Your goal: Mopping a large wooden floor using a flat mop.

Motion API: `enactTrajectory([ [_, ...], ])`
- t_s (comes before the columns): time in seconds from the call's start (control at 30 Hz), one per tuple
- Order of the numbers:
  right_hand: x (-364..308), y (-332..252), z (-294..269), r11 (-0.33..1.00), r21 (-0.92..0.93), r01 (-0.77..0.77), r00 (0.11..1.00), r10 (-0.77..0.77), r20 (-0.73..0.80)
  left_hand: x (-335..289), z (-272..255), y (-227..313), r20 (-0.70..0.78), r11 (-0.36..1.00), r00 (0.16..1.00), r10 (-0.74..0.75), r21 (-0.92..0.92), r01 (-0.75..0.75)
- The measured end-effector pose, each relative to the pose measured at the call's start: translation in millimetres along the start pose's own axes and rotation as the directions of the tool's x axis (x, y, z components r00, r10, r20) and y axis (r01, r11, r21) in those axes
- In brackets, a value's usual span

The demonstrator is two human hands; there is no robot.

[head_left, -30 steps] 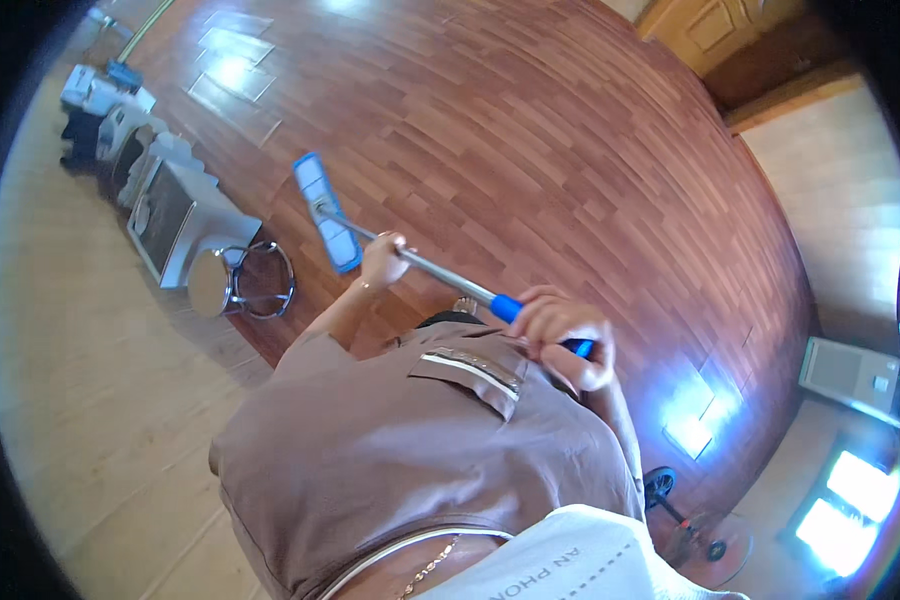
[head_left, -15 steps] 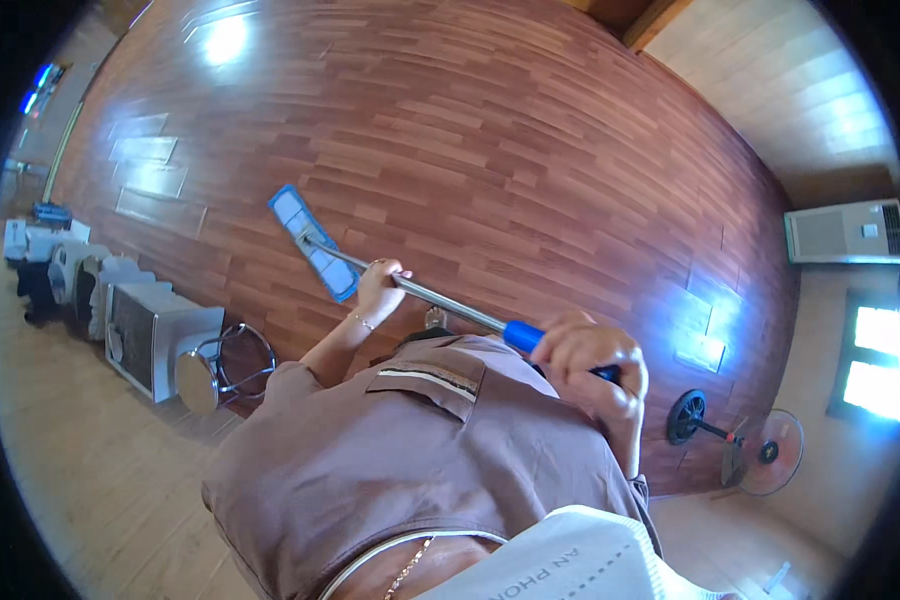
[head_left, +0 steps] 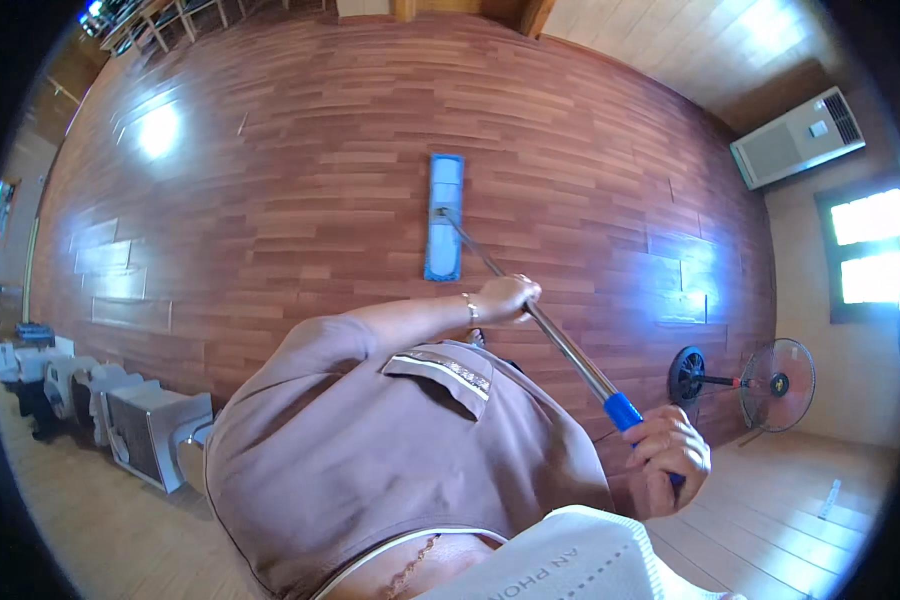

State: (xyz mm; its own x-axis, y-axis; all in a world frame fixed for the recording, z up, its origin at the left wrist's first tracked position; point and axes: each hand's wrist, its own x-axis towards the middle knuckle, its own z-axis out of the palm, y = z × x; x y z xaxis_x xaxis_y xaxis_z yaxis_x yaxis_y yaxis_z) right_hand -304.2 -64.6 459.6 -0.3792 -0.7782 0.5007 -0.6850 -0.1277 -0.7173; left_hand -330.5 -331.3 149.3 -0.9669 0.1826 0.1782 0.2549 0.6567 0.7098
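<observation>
A flat mop (head_left: 444, 190) with a long blue head lies against the reddish-brown wood floor ahead of me. Its metal pole slants from the head down to the right, toward my body. My left hand (head_left: 507, 298) is wrapped round the middle of the pole, with a bracelet at the wrist. Near the pole's upper end, my right hand (head_left: 668, 455) grips the blue handle, whose tip pokes out below the fingers. Part of the handle is hidden by those fingers.
A standing fan (head_left: 778, 384) with a round black base is at the right, near a window (head_left: 868, 246). A white floor-standing air conditioner (head_left: 798, 138) stands at the far right wall. White appliances (head_left: 150, 428) line the left. Wooden furniture (head_left: 175, 20) is at the far left.
The mop head has swung to the right and turned nearly straight ahead. Both hands have shifted right with the pole, the right one also coming nearer my body. The view has turned too.
</observation>
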Motion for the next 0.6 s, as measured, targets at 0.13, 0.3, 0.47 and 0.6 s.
enactTrajectory([
  [0.13,-59,-4,-26,0.972,-0.193,-0.137,0.979,0.103,-0.176,80,56,48,0.228,0.979,0.952,0.205,-0.055,-0.198],
  [0.3,-117,-7,-39,0.904,-0.387,-0.183,0.951,0.062,-0.304,137,131,85,0.444,0.923,0.827,0.346,-0.001,-0.386],
  [0.47,-141,24,-18,0.849,-0.41,-0.333,0.698,-0.07,-0.713,161,154,99,0.548,0.896,0.788,0.281,0.143,-0.419],
  [0.6,-131,51,-3,0.897,-0.343,-0.278,0.662,-0.08,-0.745,174,146,72,0.565,0.917,0.812,0.147,0.23,-0.326],
])
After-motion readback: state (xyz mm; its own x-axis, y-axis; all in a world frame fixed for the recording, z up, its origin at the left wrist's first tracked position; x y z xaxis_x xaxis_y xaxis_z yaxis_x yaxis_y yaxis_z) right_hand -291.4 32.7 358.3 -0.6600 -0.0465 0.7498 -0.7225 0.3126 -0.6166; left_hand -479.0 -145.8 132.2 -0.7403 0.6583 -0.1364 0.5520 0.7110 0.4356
